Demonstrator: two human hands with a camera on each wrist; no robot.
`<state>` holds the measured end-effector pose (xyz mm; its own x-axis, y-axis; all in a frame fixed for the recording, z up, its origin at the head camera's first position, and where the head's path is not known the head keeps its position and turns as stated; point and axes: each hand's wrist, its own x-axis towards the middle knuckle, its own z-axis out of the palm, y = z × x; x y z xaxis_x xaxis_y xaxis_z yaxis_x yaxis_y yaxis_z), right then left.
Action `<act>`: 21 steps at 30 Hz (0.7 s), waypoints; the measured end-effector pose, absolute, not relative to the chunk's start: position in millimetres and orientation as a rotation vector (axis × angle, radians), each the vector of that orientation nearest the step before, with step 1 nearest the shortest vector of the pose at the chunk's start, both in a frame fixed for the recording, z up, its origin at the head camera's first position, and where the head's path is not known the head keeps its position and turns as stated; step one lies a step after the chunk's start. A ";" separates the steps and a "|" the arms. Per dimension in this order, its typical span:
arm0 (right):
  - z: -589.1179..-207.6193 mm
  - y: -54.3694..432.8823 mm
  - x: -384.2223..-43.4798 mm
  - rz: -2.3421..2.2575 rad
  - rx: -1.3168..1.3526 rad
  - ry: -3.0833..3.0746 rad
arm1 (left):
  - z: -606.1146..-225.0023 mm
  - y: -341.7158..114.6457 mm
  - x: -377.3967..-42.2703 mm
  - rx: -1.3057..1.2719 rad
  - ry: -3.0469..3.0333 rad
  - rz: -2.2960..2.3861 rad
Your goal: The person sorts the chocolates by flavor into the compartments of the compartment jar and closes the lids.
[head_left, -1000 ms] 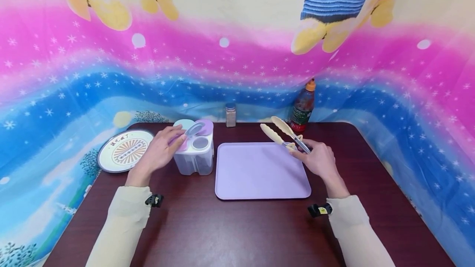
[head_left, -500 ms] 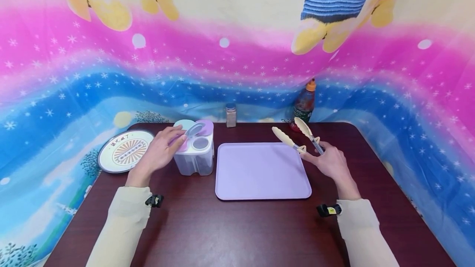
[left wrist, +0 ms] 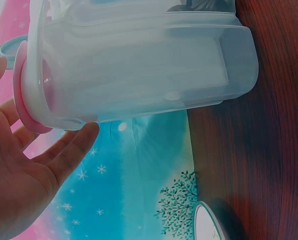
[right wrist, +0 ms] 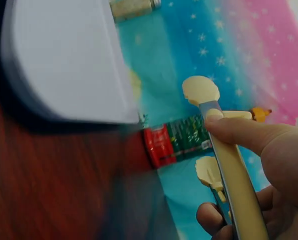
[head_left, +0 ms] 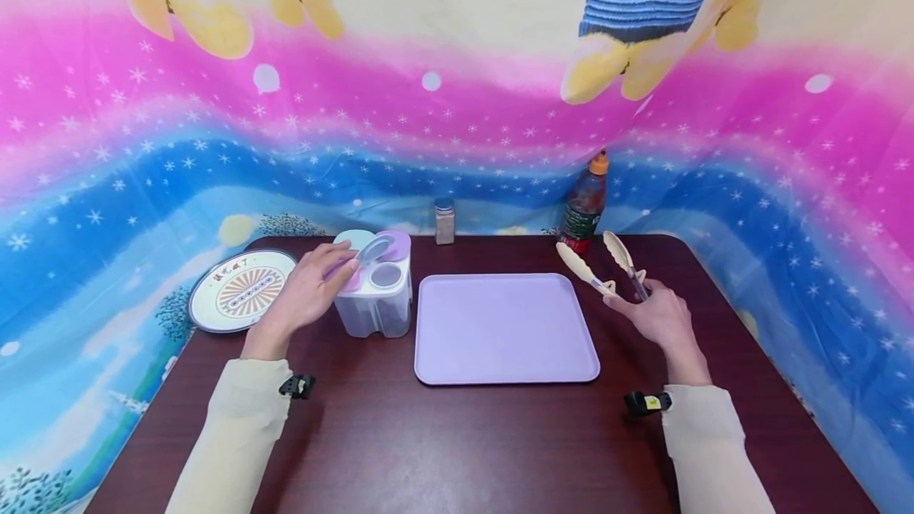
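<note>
My left hand (head_left: 307, 284) rests on a clear seasoning box (head_left: 374, 314) with a white top and round coloured lids. In the left wrist view its fingers lie spread along the pink lid (left wrist: 23, 90) and the box's side, while the thumb touches a raised grey-blue flip lid (left wrist: 11, 47). One round opening (head_left: 385, 274) on the box is uncovered. My right hand (head_left: 657, 314) holds metal food tongs (head_left: 587, 270) with cream scalloped tips. The tips stand apart with nothing between them, right of the lilac tray (head_left: 503, 331). Thumb on one arm, fingers curl round the other.
A sauce bottle (head_left: 585, 209) with an orange cap stands at the back right. Behind the tray is a small glass shaker (head_left: 444, 222). A patterned white plate (head_left: 246, 290) lies at the left edge, and a printed cloth (head_left: 457, 109) hangs behind the table.
My right hand has moved to the right with the tongs, away from over the tray, and the tongs' tips have spread wider. My left hand has stayed at the seasoning box.
</note>
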<state>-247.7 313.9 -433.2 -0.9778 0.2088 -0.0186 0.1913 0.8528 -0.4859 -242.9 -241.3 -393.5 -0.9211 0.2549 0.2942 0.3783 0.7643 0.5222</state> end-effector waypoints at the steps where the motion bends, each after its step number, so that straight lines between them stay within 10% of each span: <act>1: -434.6 315.3 -247.8 0.781 -0.328 -2.993 | -393.8 -241.3 -243.1 -0.499 -2.754 -0.878; 21: -457.9 327.9 -253.2 0.817 -0.402 -3.112 | -394.4 -241.4 -244.9 -0.487 -2.762 -0.879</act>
